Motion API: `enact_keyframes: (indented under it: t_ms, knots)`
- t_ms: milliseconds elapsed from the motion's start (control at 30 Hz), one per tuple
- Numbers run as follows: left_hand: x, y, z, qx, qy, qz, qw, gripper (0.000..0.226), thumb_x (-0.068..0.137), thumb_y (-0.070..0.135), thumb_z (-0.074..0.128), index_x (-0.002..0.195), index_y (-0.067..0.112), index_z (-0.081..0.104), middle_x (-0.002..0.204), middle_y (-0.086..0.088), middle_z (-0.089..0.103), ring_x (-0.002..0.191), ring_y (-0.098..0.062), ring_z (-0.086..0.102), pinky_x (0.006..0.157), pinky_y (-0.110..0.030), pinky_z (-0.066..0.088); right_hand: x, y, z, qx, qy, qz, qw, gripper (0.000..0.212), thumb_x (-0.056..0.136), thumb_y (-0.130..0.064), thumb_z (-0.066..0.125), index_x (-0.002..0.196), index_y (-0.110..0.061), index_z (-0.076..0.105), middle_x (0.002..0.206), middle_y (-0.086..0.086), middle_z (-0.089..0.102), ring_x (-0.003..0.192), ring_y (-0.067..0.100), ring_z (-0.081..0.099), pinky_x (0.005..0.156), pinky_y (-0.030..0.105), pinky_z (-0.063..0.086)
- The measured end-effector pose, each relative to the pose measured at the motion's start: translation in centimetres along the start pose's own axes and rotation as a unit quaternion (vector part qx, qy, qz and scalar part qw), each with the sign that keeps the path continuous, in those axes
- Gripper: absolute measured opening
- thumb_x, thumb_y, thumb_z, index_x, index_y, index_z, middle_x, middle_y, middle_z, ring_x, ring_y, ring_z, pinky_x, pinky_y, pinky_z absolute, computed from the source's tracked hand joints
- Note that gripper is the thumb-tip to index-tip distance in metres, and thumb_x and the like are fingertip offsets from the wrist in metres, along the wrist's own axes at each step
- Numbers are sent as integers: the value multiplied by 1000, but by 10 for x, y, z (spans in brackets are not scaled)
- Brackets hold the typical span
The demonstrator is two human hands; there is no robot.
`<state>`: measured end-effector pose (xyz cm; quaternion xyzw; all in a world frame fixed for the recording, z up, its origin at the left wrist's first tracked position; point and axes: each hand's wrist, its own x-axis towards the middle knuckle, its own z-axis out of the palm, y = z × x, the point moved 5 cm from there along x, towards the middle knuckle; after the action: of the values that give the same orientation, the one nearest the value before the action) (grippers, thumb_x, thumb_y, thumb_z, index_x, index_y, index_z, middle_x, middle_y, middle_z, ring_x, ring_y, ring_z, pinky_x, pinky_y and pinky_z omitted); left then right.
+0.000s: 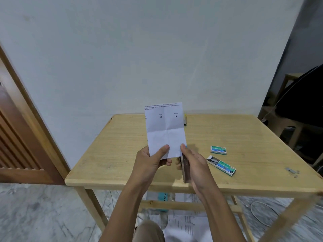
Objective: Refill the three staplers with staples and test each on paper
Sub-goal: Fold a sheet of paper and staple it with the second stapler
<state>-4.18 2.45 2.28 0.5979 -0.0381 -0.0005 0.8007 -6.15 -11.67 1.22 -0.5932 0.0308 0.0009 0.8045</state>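
Two hands meet above the near edge of a pale wooden table (122, 145). The left hand (150, 159) pinches one creased white paper (166, 130), held upright. The right hand (194, 165) grips a slim dark stapler (185, 170) at the paper's lower right corner. Right of them lie two green cardboard staple cartons, a closed box (218, 149) and an open box (221, 165). Broad bare wood lies to the left.

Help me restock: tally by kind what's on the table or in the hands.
Staple boxes: 2, shut box, open box
Paper: 1, in the left hand
Stapler: 1, in the right hand
Loose staples: 1 cluster
Half-hidden yellow-black thing: 1
Total: 6
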Motion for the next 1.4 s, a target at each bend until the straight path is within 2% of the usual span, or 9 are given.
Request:
enact_keyframes:
  t_ms: [200,433,567,667,767,833,1033,1167,1400]
  knots:
    - [7,-2,-12,-29,30,-19,999,18,96,10,59,104,-5,65,77,-15,64,60,-24,57,64,-34,51,4,3,-11,28,56,9,998,36,97,-47,47,91,-12,56,84,2,56,39,9,31,41,23,24]
    - [33,3,-55,172,123,-14,977,19,93,10,57,111,9,64,94,-9,73,67,-20,66,61,-30,52,-1,1,-16,-18,54,22,998,26,99,-34,49,100,-10,60,83,5,54,43,10,36,42,24,27]
    - [64,1,-94,276,198,2,941,53,89,8,59,139,6,38,117,-14,63,89,-26,64,59,-29,46,-2,1,-22,-115,52,44,991,25,99,-27,50,103,-5,61,68,6,48,49,13,42,44,23,34]
    - [82,-7,-114,368,221,10,903,66,90,8,55,148,9,24,126,-17,56,101,-32,56,72,-34,45,3,-2,-26,-192,43,28,980,18,99,-34,52,102,-20,63,64,3,53,52,13,47,54,29,39]
    - [91,-20,-123,546,248,-20,800,56,93,16,54,145,15,35,135,-20,44,120,-39,44,98,-46,35,17,-4,-32,-286,51,-2,957,15,97,-40,55,96,-28,63,69,2,58,55,12,52,52,27,42]
    - [94,-25,-120,595,242,-6,766,37,95,18,48,132,18,53,133,-15,42,120,-36,40,99,-45,30,34,-4,-36,-340,57,-27,938,29,94,-42,58,87,-14,62,66,2,51,57,14,48,56,30,41]
    - [91,-26,-111,625,210,21,752,31,95,35,45,109,20,67,124,-4,54,115,-30,38,97,-44,26,104,-5,-29,-545,73,-53,834,34,91,-41,56,71,-18,42,72,0,48,59,17,41,53,31,28]
    - [92,-27,-110,636,205,16,744,36,91,46,48,114,24,65,132,-2,53,119,-29,36,99,-44,25,155,2,-20,-638,97,-17,763,35,95,-44,52,113,-15,59,116,9,54,93,28,58,68,31,37]
    - [99,-33,-115,658,199,-5,726,38,94,46,40,123,30,58,144,3,44,120,-28,32,96,-42,24,208,10,-3,-662,130,-19,738,45,94,-51,53,113,-11,61,126,12,56,107,29,59,79,35,43]
